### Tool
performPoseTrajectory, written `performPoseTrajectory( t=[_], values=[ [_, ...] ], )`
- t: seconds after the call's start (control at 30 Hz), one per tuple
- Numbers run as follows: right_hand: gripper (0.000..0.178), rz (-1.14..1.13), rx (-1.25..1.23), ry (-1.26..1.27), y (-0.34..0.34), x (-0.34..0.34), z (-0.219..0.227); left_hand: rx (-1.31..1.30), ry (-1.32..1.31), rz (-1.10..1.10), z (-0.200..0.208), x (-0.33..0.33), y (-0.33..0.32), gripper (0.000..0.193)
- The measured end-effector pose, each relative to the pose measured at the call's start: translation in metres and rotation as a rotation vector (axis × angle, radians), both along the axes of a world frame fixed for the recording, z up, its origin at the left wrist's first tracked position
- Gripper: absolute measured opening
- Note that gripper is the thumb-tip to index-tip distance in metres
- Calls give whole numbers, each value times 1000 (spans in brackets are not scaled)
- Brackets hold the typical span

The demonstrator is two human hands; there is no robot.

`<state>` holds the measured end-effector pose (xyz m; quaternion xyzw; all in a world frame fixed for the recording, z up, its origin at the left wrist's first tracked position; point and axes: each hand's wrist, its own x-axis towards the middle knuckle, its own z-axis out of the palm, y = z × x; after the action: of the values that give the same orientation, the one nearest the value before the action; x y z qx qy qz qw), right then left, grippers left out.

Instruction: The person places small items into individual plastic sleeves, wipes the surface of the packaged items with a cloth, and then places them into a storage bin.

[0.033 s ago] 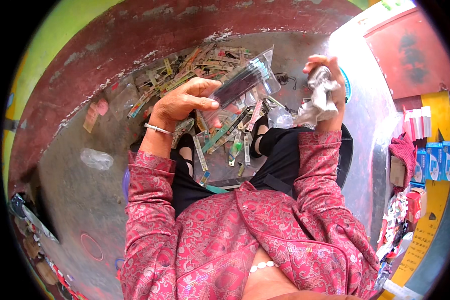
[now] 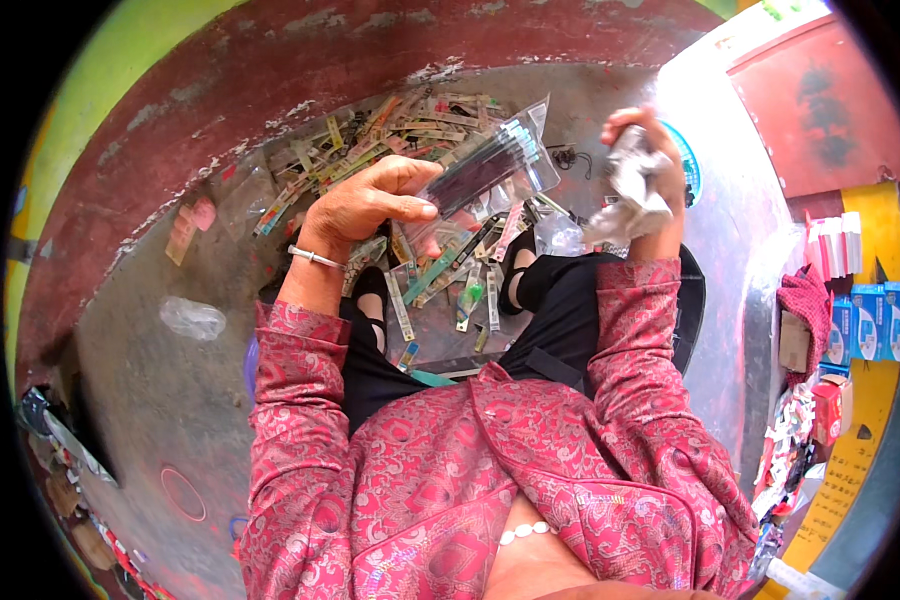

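My left hand (image 2: 375,200) is closed on the near end of a clear plastic pouch, thumb on top. Inside lies a bundle of thin dark sticks with pale blue-green ends, which look like pen refills (image 2: 485,170). Off to the right, my raised right hand (image 2: 670,165) is closed round a crumpled grey cloth (image 2: 630,185). Motion blurs this hand and the cloth a little. A gap separates the cloth from the pouch. Below both hands, many flat narrow packets (image 2: 410,135) lie heaped on the floor, reaching down between my feet.
A crumpled clear bag (image 2: 192,318) lies on the floor at left. Behind my right hand stands a blue-rimmed round basket (image 2: 692,165). Blue boxes (image 2: 870,325) and a red box (image 2: 830,410) line the right side. A dark red wall base (image 2: 270,70) curves round the far side.
The right hand and its grey cloth have shifted slightly, the fingers curling further over it. My left hand and the pouch stay almost in place.
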<state>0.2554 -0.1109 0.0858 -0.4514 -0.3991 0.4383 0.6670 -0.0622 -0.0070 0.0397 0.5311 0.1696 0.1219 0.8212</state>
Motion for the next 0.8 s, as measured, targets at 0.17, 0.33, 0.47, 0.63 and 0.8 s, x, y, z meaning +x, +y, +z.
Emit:
performPoseTrajectory(
  t=[0.17,0.33,0.47,0.63,0.8],
  values=[
    [39,306,-308,-242,15,-53,-1,12,3,-166,14,9,-5,47],
    [32,495,-347,-516,18,-58,-3,47,85,-259,14,10,2,48],
    [31,599,-391,-503,14,-59,-4,72,71,-203,9,13,2,47],
    [26,581,-370,-467,13,-63,-5,5,115,-176,4,11,5,43],
    [18,343,-295,-344,11,-53,-8,486,252,120,3,3,27,45]
  ],
)
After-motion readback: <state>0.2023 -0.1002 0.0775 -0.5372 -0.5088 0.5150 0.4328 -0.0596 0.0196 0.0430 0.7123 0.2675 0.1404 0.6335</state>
